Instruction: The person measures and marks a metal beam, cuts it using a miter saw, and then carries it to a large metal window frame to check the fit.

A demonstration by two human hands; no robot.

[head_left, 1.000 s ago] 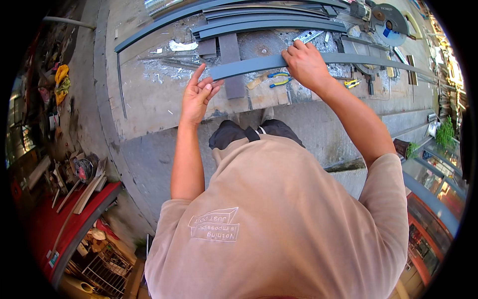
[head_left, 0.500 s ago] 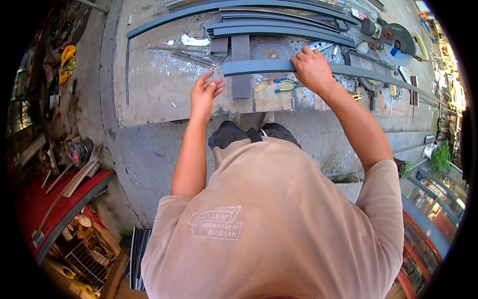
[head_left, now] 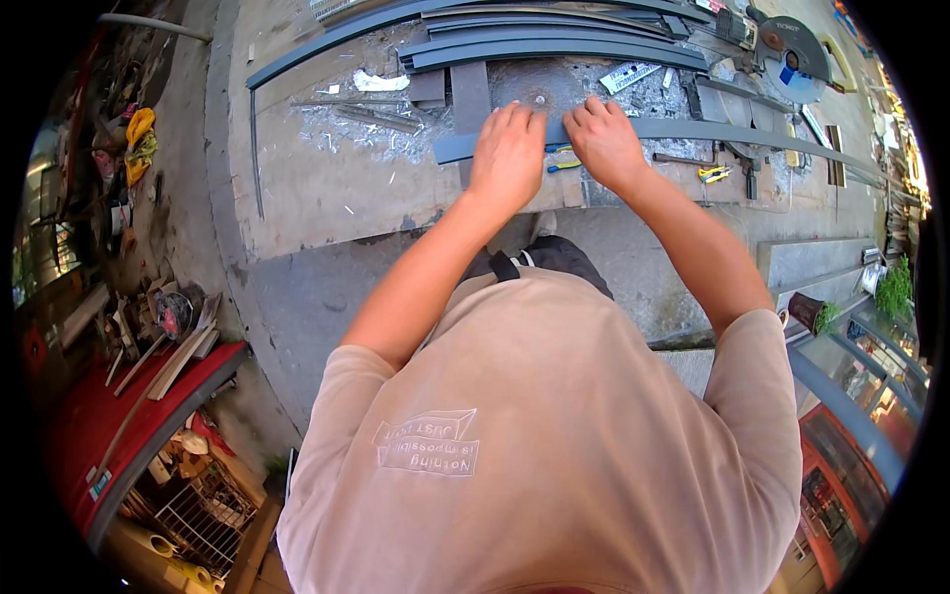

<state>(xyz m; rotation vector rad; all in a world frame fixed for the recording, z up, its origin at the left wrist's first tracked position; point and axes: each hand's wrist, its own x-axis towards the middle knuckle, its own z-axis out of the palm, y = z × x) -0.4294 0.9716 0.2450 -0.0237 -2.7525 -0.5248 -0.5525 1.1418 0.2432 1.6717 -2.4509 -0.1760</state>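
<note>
A long grey-blue metal profile [head_left: 693,130] lies across the work surface, stretching from near its middle far to the right. Close to its left end, my left hand [head_left: 508,156] is closed over it from above. A short way to the right, my right hand [head_left: 606,145] grips the same bar, its fingers curled over the far edge. Partly covered between the hands and the bar are pliers [head_left: 564,165] with blue and yellow handles. Under the bar, a flat dark strip [head_left: 469,94] runs toward the far side.
Several more profiles [head_left: 554,56] are stacked at the far side. A cut-off saw [head_left: 792,61] stands at the far right, with a yellow-handled tool [head_left: 712,174] nearer. Metal shavings [head_left: 396,144] litter the concrete surface [head_left: 297,203]. A red-topped bench [head_left: 139,406] is at left.
My left hand has moved right from beyond the bar's end and taken hold of the bar. My right hand keeps its grip, slightly further left in the picture.
</note>
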